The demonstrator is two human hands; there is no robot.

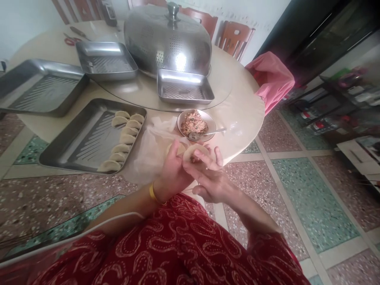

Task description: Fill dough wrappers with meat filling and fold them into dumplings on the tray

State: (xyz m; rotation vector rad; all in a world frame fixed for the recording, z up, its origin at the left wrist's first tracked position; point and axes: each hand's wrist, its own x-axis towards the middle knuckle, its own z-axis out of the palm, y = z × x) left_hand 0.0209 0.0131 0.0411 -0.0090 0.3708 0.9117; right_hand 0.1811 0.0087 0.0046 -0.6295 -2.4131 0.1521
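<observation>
A round dumpling wrapper (190,153) with a little meat filling on it rests in my left hand (175,172), held by the palm and fingers. My right hand (214,183) reaches over from the other side. Its fingers are stretched and apart, with fingertips touching the wrapper near its filling and rim. Just beyond my hands stands a bowl (212,118) of minced filling (194,122), with a metal spoon (218,131) lying in it. More pale wrappers (170,149) seem to lie behind my left hand, partly hidden. To the left, several folded dumplings (127,138) line the right side of a metal tray (97,102).
Crumpled thin plastic or cloth (148,152) lies between tray and hands. Farther back are a small metal tray (185,99), two other trays (107,75) (41,109), a large steel domed lid (166,43) and red-handled scissors (71,40). A pink-covered chair (270,79) stands at the right.
</observation>
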